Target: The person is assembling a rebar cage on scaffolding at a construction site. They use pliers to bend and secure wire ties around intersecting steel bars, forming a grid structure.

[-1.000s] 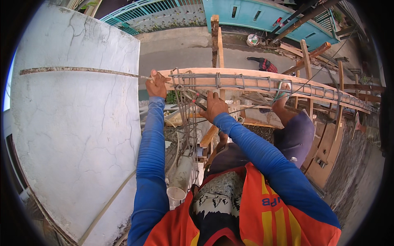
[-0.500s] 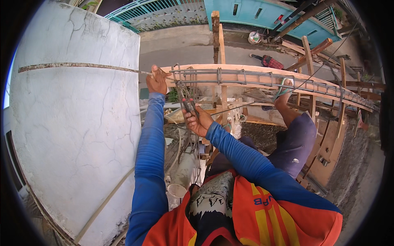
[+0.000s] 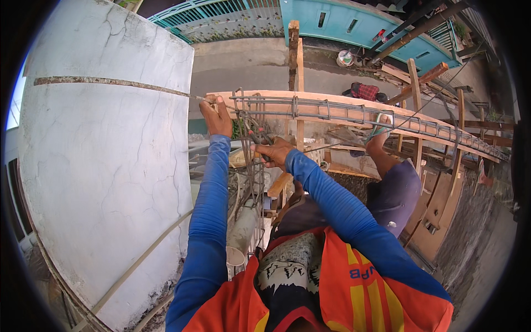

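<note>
My left hand (image 3: 216,117) is at the near-left end of a long wooden board (image 3: 269,96), its fingers curled by a thin steel rod; exactly what they grip is hidden. Along the board lies a rebar cage (image 3: 337,112) with tied square stirrups. My right hand (image 3: 276,153) is closed round dark-handled pincers (image 3: 255,136) with red marks, tilted up toward the rebar joint. Below that joint, upright rebar (image 3: 247,160) runs down between my hands. My foot in a green sandal (image 3: 381,125) stands on the cage and board.
At left rises a cracked white wall (image 3: 110,166) with a rusty bar (image 3: 99,81) across it. Timber posts (image 3: 415,88) hold up the board. Far below, a person in a red checked shirt (image 3: 365,91) bends in the lane, near a white bucket (image 3: 345,58). A wire (image 3: 431,97) crosses at right.
My right hand has turned over with the pincers and moved slightly up and right. My left fingers have folded in at the board's end. The person below has shifted right.
</note>
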`<state>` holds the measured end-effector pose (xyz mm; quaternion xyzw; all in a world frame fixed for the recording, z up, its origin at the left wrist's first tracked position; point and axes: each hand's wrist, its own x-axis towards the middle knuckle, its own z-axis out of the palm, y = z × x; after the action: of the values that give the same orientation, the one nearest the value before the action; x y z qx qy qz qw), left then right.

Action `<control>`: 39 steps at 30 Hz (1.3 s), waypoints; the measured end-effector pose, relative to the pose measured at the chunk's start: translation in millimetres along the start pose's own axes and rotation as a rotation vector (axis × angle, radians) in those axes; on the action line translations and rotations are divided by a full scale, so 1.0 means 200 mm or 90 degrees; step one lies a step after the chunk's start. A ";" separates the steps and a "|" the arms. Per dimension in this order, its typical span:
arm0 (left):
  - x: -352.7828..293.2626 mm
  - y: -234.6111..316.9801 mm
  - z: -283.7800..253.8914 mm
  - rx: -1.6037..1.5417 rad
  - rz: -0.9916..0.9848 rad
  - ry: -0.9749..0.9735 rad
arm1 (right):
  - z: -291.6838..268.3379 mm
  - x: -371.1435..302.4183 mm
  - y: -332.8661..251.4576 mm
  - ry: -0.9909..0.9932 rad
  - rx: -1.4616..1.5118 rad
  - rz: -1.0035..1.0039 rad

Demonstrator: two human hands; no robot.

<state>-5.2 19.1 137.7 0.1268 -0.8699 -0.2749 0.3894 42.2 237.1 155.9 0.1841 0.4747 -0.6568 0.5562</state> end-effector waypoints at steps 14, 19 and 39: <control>-0.57 -0.01 0.27 -0.140 -0.909 -0.384 | -0.07 0.00 0.14 0.356 -0.678 -0.098; -0.33 0.16 -0.02 -0.362 -1.013 -0.490 | -0.06 -0.05 0.11 -0.098 0.322 0.053; -0.44 0.15 0.06 -0.138 -0.784 -0.432 | 0.08 -0.05 0.13 0.113 0.125 0.051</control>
<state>44.8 85.9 95.3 0.4633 -0.6811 -0.5545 -0.1184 73.6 232.4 160.5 0.3139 0.4476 -0.6587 0.5170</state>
